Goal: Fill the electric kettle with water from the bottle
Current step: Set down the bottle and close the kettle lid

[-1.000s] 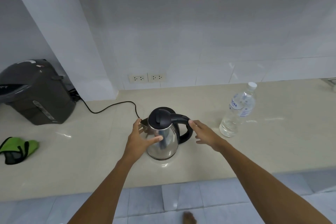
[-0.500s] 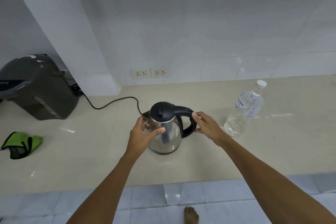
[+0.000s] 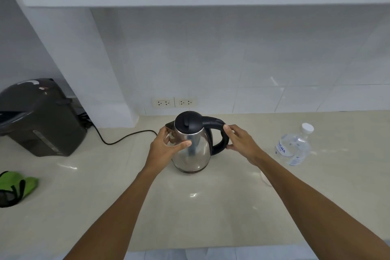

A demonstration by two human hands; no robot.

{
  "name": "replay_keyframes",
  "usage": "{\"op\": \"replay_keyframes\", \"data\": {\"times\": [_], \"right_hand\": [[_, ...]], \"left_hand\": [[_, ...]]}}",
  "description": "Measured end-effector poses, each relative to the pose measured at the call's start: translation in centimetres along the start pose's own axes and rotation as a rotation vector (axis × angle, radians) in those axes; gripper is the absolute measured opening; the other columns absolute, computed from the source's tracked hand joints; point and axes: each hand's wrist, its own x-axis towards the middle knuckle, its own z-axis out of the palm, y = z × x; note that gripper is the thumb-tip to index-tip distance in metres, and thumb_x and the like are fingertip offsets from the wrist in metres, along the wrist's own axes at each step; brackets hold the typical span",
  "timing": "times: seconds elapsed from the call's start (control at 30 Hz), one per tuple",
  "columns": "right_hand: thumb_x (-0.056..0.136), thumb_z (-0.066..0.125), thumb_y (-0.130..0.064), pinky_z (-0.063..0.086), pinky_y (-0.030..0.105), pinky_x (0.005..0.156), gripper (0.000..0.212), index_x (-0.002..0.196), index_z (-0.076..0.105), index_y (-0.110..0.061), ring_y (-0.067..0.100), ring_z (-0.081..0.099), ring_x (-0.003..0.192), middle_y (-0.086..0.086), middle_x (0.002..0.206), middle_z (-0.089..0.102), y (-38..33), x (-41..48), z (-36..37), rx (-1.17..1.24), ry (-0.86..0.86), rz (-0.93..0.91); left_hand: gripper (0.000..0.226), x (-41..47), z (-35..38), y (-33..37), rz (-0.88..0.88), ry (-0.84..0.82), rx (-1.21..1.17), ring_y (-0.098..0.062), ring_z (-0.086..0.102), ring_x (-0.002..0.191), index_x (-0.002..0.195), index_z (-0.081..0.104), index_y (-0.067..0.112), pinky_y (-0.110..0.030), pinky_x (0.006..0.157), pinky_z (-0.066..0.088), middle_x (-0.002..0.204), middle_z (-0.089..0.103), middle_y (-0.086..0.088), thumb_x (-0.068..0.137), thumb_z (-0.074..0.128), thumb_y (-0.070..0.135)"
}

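we see both our bare forearms reaching forward from the bottom edge, angled inward toward each other. our left hand [image 3: 166, 148] is at the end of a nearly straight arm, wrist level, palm turned to the right. its fingers curl away from us while the thumb [image 3: 183, 145] stretches out sideways to the right. our right hand [image 3: 240, 143] comes in from the lower right, palm turned left and down. its fingers are bent into a loose hook, and the thumb sits lower, pointing left. the two hands are well apart, at about the same height.
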Motion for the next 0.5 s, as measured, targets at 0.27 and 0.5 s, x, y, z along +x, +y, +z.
{"op": "replay_keyframes", "data": {"times": [0.27, 0.5], "right_hand": [[0.096, 0.054, -0.065, 0.061, 0.042, 0.095, 0.052, 0.123, 0.067, -0.023, 0.017, 0.068, 0.106, 0.000, 0.111, 0.068, 1.8, 4.2, 0.0, 0.007, -0.021, 0.042], [0.096, 0.054, -0.063, 0.061, 0.043, 0.095, 0.050, 0.123, 0.066, -0.022, 0.020, 0.070, 0.105, -0.001, 0.109, 0.069, 3.0, 5.7, 0.2, -0.010, -0.039, 0.068]], "left_hand": [[0.066, 3.5, 1.2, -1.5, -0.028, 0.020, -0.008, 0.016, 0.060, 0.116, 0.128, 0.061, 0.039, -0.034, 0.112, 0.048, 0.115, 0.066, 0.041, 0.073, 0.097, 0.030], [0.067, 4.6, 1.5, -2.8, -0.042, 0.023, 0.011, 0.013, 0.058, 0.123, 0.127, 0.061, 0.045, -0.036, 0.113, 0.049, 0.121, 0.066, 0.037, 0.072, 0.098, 0.032]]}}
